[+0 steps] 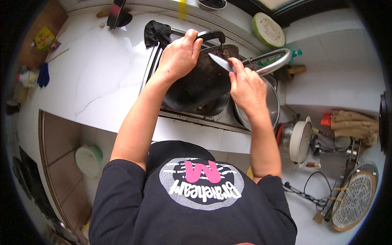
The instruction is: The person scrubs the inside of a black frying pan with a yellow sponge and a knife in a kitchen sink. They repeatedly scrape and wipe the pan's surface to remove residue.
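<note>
In the head view my left hand [180, 55] grips the curved black handle [214, 34] of a dark, soot-crusted pan [199, 82]. The pan is tilted over a stainless steel sink [219, 108], and brown burnt residue coats the outside near the handle. My right hand [248, 87] holds a knife whose pale blade [220, 62] points up and left against or just above the crusted wall; contact cannot be told. The knife's handle is hidden in my fingers. To the right, partly behind my right forearm, a round metal vessel or lid [271, 102] lies at the sink.
A curved metal faucet [286, 58] reaches over the sink's right side. A black cloth [156, 33] lies at its back left corner. Behind stands a cut winter melon [268, 29]. A phone [115, 13] is propped on the counter [101, 79]. Lower right are a lidded pot [298, 141] and cables [309, 196].
</note>
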